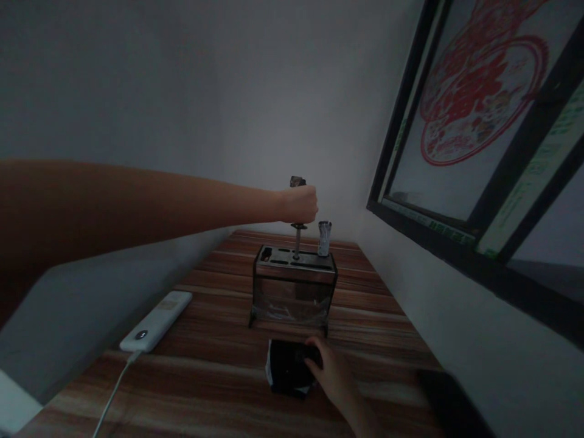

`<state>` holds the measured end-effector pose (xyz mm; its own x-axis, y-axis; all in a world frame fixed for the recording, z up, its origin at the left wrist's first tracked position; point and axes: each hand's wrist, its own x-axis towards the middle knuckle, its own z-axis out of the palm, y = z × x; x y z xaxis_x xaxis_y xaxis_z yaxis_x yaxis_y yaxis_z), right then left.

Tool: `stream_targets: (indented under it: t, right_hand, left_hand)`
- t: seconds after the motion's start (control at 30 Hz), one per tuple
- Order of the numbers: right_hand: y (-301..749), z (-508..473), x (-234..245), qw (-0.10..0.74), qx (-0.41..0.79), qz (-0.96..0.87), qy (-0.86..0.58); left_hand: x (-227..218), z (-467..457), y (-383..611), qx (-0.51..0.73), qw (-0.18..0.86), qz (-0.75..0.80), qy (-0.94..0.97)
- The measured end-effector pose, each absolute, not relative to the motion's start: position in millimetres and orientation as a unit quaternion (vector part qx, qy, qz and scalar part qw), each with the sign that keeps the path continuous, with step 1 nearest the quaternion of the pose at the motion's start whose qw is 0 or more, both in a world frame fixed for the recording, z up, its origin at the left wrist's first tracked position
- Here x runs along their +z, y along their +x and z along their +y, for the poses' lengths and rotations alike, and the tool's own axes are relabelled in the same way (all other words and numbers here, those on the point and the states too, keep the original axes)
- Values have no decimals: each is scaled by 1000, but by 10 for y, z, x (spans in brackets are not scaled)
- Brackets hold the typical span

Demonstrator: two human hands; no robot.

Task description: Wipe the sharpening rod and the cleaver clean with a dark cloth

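Observation:
My left hand (298, 204) reaches in from the left, its fist closed around the handle of what looks like a sharpening steel (298, 240). The thin metal shaft stands upright in the top of a knife block (296, 275) with see-through sides and a slotted metal top. At the block's right end, a handle in shiny plastic wrap (324, 237) sticks up. In front of the block, my right hand (331, 371) pinches the right side of a flat black object (288, 367) with pale, crinkled edges. Its exact kind is unclear in the dim light.
A white power bank (157, 321) with a cable (112, 392) plugged in lies on the left of the striped wooden table (219, 365). A dark flat object (451, 401) lies at the right edge. Walls close in behind and right; a framed window (438, 201) is above right.

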<state>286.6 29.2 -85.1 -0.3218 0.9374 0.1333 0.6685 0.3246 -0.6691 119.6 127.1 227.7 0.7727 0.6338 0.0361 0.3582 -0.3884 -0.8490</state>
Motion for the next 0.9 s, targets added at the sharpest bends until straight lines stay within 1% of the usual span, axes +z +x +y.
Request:
stream_targets:
  t: [0.2,0.33,0.43,0.63,0.77,0.9]
  right_hand:
    - [2874,310,-873,267,260,-772,-515]
    - [2871,303,-865,271,250,-778,-509]
    - [2873,298,-859,270,249,-778,-510]
    - [2878,316,-879,272,246,-781,-505]
    - [2876,335,-901,273,249,-781,-504]
    - [2875,337,-911,278,258,-770,-514]
  left_hand:
    - [2570,1198,1174,147,478,-313,-807]
    - [2799,1142,1151,183,525,-307,-772]
    - [2980,1110,1124,203,538,-329,-749]
    - [3354,1045,1007,205,580,-333,-715]
    - [3476,968,878,149,574,-358,-721]
    - [3328,938,740,38,520,-443,-729]
